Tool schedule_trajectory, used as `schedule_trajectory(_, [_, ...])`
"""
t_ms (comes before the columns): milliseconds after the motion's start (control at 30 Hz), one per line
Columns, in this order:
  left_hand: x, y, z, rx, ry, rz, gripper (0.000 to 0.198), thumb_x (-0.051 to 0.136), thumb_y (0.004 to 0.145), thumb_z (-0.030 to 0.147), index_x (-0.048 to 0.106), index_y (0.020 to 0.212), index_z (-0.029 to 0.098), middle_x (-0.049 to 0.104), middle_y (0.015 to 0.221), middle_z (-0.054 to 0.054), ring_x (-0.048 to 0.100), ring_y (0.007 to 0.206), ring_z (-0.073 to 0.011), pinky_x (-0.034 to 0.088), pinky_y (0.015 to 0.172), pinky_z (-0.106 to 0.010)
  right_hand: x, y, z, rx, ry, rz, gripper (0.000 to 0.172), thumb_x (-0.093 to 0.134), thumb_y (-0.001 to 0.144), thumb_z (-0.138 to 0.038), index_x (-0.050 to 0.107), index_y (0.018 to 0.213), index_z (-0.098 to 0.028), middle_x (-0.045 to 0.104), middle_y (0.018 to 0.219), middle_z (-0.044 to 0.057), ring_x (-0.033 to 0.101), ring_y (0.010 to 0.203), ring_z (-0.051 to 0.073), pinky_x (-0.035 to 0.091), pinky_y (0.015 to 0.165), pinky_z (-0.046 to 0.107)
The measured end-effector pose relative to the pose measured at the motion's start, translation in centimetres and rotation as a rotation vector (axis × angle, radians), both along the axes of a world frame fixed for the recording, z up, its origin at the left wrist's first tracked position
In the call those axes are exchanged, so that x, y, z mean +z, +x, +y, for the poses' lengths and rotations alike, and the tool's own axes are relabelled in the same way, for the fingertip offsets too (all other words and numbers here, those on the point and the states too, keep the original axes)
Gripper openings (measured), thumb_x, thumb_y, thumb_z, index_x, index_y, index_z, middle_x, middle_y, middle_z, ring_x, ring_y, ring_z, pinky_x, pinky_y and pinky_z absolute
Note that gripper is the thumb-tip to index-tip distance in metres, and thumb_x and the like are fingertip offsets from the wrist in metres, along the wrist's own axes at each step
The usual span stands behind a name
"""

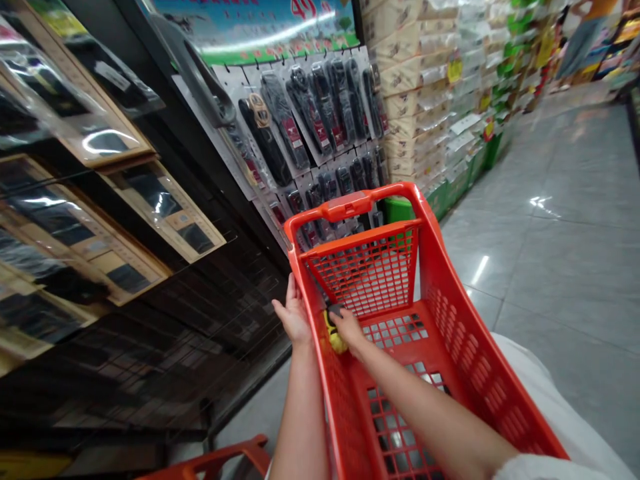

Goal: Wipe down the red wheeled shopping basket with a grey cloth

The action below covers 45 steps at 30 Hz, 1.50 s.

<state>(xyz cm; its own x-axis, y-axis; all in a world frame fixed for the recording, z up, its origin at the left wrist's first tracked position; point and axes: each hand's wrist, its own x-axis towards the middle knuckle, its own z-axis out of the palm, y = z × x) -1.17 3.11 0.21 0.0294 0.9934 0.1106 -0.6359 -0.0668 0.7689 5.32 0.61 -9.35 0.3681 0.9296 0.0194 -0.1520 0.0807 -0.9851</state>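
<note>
A red plastic shopping cart (350, 390) with latticed walls fills the middle of the view, seen from above. My right hand (349, 330) reaches down inside it, fingers closed on a small yellow and dark grey cloth-like thing (336, 339) against the left inner wall. Its exact kind I cannot make out. Outside that same wall, my left hand (294, 313) is upright with its thumb apart and its fingers stretched along the cart's side. Nothing shows in its palm. Whether its fingertips press on the cart, I cannot tell.
Boxed belts (165, 207) sit on dark shelves at the left. Packaged belts (320, 107) hang on a rack ahead, under a price sign (260, 27). Stacked cartons (420, 87) line the tiled aisle (560, 227). Part of another red cart (215, 460) shows below. A person (585, 40) is far right.
</note>
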Motion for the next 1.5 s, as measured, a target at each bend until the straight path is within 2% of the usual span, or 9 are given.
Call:
schedule_trajectory(167, [-0.1,0.1,0.4,0.002,0.014,0.043,0.071,0.019,0.089,0.064,0.057,0.131,0.022,0.058,0.135,-0.009,0.050,0.127,-0.0248,0.034,0.110,-0.042,2.8,0.9,2.4,0.079,0.231,-0.109,0.011,0.056,0.072,-0.023,0.065,0.075,-0.018,0.060,0.102,0.004,0.056,0.097,0.018,0.045,0.088,0.029])
schedule_trajectory(233, [-0.1,0.1,0.4,0.013,0.000,0.026,0.069,0.018,0.090,0.062,0.058,0.130,0.022,0.060,0.132,-0.008,0.052,0.125,-0.0237,0.034,0.109,-0.041,0.8,0.7,1.8,0.111,0.242,-0.124,0.021,0.053,0.065,-0.014,0.065,0.082,-0.018,0.059,0.106,0.003,0.054,0.102,0.018,0.043,0.092,0.029])
schedule_trajectory(400, [0.0,0.2,0.2,0.037,-0.051,-0.023,0.067,0.020,0.090,0.061,0.062,0.124,0.022,0.063,0.127,-0.009,0.055,0.121,-0.0227,0.036,0.108,-0.039,-4.7,-0.5,0.7,0.038,-0.140,-0.053,0.036,0.043,0.059,-0.007,0.063,0.087,-0.016,0.059,0.081,0.001,0.056,0.081,0.018,0.047,0.083,0.034])
schedule_trajectory(600, [0.2,0.4,0.2,0.063,-0.037,0.021,0.065,0.019,0.092,0.057,0.062,0.125,0.020,0.065,0.125,-0.010,0.056,0.120,-0.0231,0.035,0.109,-0.039,3.5,1.5,2.8,0.117,0.422,-0.156,0.051,0.046,0.063,-0.008,0.064,0.110,-0.019,0.059,0.120,0.004,0.049,0.120,0.019,0.033,0.108,0.033])
schedule_trajectory(667, [0.1,0.5,0.4,0.075,-0.022,0.042,0.065,0.021,0.091,0.057,0.061,0.126,0.019,0.063,0.127,-0.011,0.055,0.121,-0.0235,0.034,0.109,-0.039,4.7,2.1,2.9,0.188,0.512,-0.221,0.055,0.047,0.065,-0.008,0.062,0.116,-0.019,0.055,0.129,0.004,0.043,0.128,0.018,0.026,0.113,0.034])
schedule_trajectory(967, [-0.5,-0.1,0.4,0.078,-0.029,0.035,0.062,0.027,0.090,0.061,0.063,0.122,0.022,0.064,0.127,-0.009,0.057,0.119,-0.0230,0.040,0.106,-0.039,-6.2,1.7,-0.5,0.428,-0.217,-0.943,0.040,0.053,0.067,-0.003,0.065,0.103,-0.017,0.064,0.111,0.007,0.057,0.103,0.020,0.044,0.088,0.029])
schedule_trajectory(1167, [0.1,0.6,0.3,0.052,-0.051,0.032,0.057,0.028,0.092,0.056,0.064,0.120,0.022,0.066,0.123,-0.007,0.059,0.117,-0.0203,0.041,0.104,-0.036,-5.0,2.0,-0.6,0.475,-0.287,-1.140,0.036,0.049,0.079,-0.015,0.061,0.113,-0.012,0.059,0.119,0.017,0.049,0.115,0.029,0.042,0.093,0.038])
schedule_trajectory(1400, [1.2,1.7,-0.2,0.121,-0.032,0.014,0.035,0.042,0.093,0.034,0.066,0.116,0.022,0.064,0.127,-0.002,0.053,0.125,-0.0169,0.039,0.107,-0.029,-3.6,2.1,-2.1,0.840,-0.210,-1.491,0.049,0.068,0.067,-0.030,0.065,0.109,-0.005,0.063,0.112,0.022,0.055,0.109,0.031,0.043,0.095,0.039])
schedule_trajectory(1500, [1.3,1.8,-0.5,0.102,-0.021,0.034,0.036,0.042,0.094,0.036,0.066,0.118,0.024,0.064,0.127,-0.001,0.054,0.124,-0.0168,0.041,0.106,-0.028,-3.3,2.1,-2.0,0.819,-0.204,-1.579,0.042,0.063,0.073,-0.024,0.065,0.111,-0.007,0.061,0.119,0.021,0.052,0.116,0.031,0.045,0.094,0.039])
